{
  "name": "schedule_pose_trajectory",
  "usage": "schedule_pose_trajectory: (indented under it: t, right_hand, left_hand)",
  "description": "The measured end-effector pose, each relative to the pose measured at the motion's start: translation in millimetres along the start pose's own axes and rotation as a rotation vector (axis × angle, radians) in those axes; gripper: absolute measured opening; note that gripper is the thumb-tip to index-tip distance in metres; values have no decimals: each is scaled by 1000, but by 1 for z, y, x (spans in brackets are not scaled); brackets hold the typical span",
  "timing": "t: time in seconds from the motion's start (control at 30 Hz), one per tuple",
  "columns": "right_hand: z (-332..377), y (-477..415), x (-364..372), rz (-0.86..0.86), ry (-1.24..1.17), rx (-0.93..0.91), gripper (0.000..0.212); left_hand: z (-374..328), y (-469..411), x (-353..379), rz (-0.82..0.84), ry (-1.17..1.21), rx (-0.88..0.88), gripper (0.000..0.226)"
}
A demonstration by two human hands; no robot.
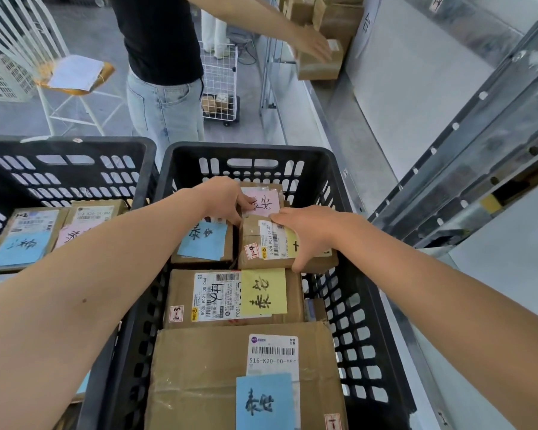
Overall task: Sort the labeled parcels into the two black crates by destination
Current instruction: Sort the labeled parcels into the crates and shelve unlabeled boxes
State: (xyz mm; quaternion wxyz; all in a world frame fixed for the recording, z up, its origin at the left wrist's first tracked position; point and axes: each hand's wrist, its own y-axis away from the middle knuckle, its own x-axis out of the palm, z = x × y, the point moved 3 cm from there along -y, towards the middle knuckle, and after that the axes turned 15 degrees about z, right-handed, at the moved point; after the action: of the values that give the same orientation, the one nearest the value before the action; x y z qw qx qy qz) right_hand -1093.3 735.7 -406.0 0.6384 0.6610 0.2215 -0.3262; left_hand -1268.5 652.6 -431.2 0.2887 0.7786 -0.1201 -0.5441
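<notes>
Right hand is clamped on the small yellow-note parcel, thumb hooked over its near edge and fingers curled over the far edge. That parcel sits inside the right crate, up around 1 o'clock, near the right-hand wall.

Left hand is at 12 o'clock in the same crate, with bent fingertips on the left edge of the pink-note parcel. Honestly can't tell if it's pinching the box or only pressing on it, since the grip is hidden. The pink one lies just behind the held one, and they look like they're touching.

Rest of that crate:
- The blue-note parcel is at 11 o'clock, just beside the held one.
- A wider parcel with a big yellow note fills the middle.
- The large box with a blue note is at 6 o'clock.

All the notes have handwritten characters.

The left crate sits right up against it at 9 o'clock. It holds at least two parcels, one with a blue note and one with a pink note.

Past the crates at 12 o'clock stands another person in a black top and light jeans. Their arm reaches toward 1 o'clock, with the hand flat on a brown carton by the metal shelving. A white wire cart is behind them. A white chair at 10 o'clock has a padded envelope on its seat.
</notes>
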Motion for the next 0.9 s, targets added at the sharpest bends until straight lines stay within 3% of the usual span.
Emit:
schedule_pose_trajectory:
  t: [0.4,0.53,0.77,0.9]
  right_hand:
    - [-4,-12,-11,141,-78,-22,125]
    - [2,-15,-3,68,-247,-38,121]
    - [2,-10,3,-29,-312,-73,106]
    - [1,-11,1,6,-281,-51,104]
  left_hand:
    - [1,1,1,5,-36,-12,53]
    - [4,0,3,22,-90,-18,60]
    - [12,-1,13,-13,-130,10,61]
    - [19,-8,15,-19,-108,18,67]
